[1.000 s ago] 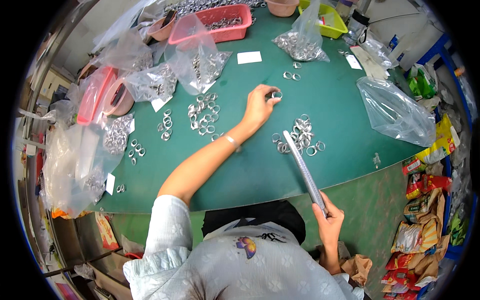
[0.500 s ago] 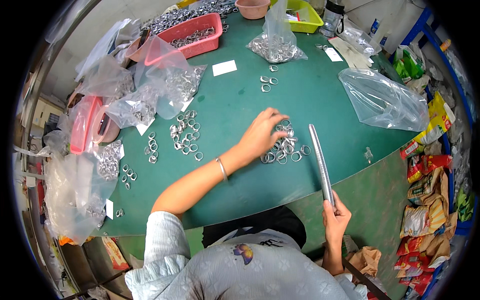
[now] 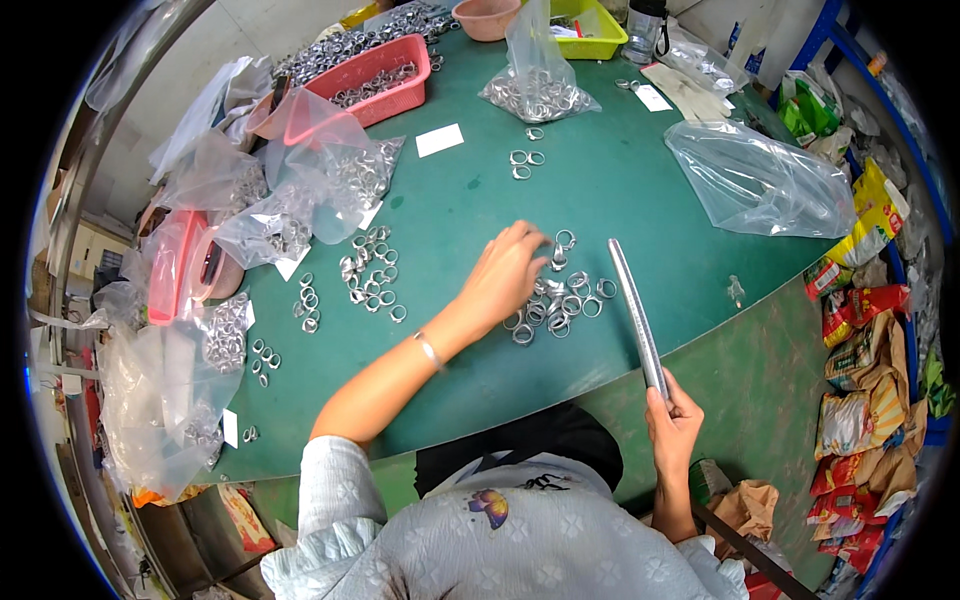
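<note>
Silver rings (image 3: pixel 563 302) lie in a loose pile on the green table (image 3: pixel 470 370). My left hand (image 3: pixel 502 272) hovers at the pile's upper left, thumb and fingers apart and slightly blurred, with nothing visible between them. Two rings (image 3: pixel 562 250) sit just past its fingertips, a little above the pile. A tapered metal ring mandrel (image 3: pixel 637 318) stands tilted in my right hand (image 3: pixel 674 420), gripped at its lower end beyond the table's front edge. No ring shows on the mandrel.
More ring groups (image 3: pixel 372 272) lie to the left, near clear bags of rings (image 3: pixel 290 225). At the back are a pink basket (image 3: pixel 405 97), a yellow-green tray (image 3: pixel 610 45) and a bag of rings (image 3: pixel 540 95). An unfilled-looking plastic bag (image 3: pixel 760 185) and gloves (image 3: pixel 690 95) lie right.
My left hand has drawn back leftward from the pile, and two rings now lie apart above it. My right hand still holds the mandrel; the whole view has shifted slightly.
</note>
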`<state>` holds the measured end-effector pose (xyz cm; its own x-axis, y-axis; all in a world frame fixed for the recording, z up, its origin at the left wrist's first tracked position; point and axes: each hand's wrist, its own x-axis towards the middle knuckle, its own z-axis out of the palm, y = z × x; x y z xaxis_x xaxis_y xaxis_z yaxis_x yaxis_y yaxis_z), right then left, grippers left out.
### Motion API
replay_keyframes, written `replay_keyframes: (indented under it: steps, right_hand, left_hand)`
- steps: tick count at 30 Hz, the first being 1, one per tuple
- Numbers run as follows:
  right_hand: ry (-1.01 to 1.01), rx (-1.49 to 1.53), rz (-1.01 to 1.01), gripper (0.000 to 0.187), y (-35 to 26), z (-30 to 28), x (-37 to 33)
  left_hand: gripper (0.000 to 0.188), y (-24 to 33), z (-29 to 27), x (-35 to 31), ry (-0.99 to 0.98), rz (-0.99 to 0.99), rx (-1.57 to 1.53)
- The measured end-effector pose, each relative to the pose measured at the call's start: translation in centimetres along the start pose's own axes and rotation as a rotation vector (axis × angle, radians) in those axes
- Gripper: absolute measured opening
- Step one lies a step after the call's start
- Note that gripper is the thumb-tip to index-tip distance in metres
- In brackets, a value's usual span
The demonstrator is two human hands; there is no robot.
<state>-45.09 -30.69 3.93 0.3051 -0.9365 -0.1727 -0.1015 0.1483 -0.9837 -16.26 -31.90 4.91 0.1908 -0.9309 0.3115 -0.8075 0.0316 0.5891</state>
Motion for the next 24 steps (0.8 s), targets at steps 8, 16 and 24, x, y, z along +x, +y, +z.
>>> replay_keyframes:
  steps: [8,16,24]
  right_hand:
    - [0.025,0.051,0.019,0.038,-0.5,0.4,-0.4]
    - [0.031,0.094,0.027,0.038,-0.2,0.3,-0.4]
    - [-0.073,0.098,0.026,0.034,-0.8,1.0,-0.9]
  left_hand:
    - [0.034,1.4,2.6,5.1,-0.147,-0.255,0.186]
    - [0.018,0.0,1.8,2.9,0.011,0.001,0.005]
    - [0.038,1.5,-1.1,0.3,0.107,-0.378,-1.118]
